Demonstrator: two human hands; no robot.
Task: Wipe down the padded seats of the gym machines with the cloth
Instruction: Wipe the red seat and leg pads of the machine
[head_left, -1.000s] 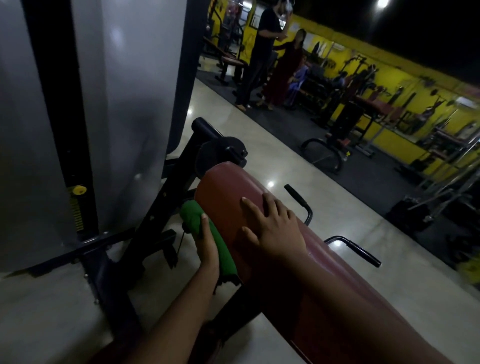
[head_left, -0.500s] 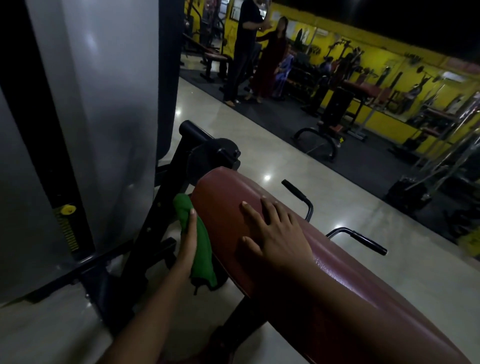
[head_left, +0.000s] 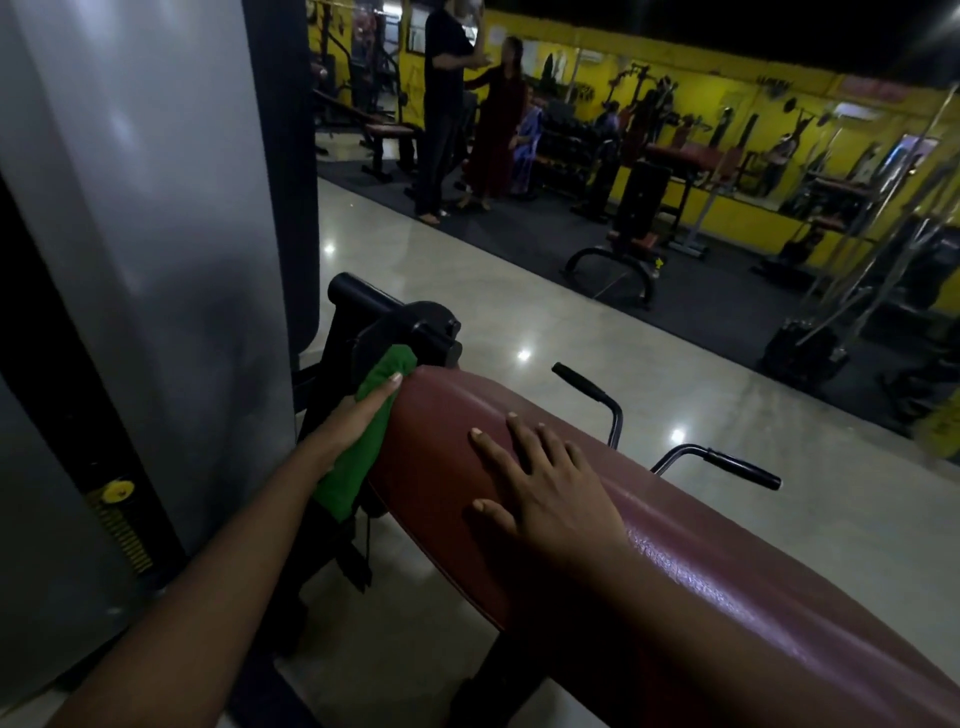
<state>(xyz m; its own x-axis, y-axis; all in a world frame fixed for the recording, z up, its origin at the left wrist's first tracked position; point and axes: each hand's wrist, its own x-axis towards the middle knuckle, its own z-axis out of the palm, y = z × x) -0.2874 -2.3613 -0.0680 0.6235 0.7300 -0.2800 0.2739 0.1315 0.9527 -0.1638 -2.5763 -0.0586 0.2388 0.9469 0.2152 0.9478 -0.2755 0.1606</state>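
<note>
- Presses green cloth (head_left: 347, 475) to padded seat's (head_left: 447, 431) left edge with flat, straight-fingered left hand (head_left: 358, 421).
- Rests right hand (head_left: 545, 483) open, empty, on top.
- Leaves free floor (head_left: 519, 312) rightward, grey panel (head_left: 156, 208) leftward.
- Places cloth nearer far end than before.

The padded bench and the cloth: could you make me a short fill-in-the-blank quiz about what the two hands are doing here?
1. The left hand presses a ____ cloth against the side of the padded seat.
2. The right hand lies flat on top of the seat, fingers straight, and holds ____.
3. The far wall of the gym is painted ____.

Missing words: green; nothing; yellow.
</note>
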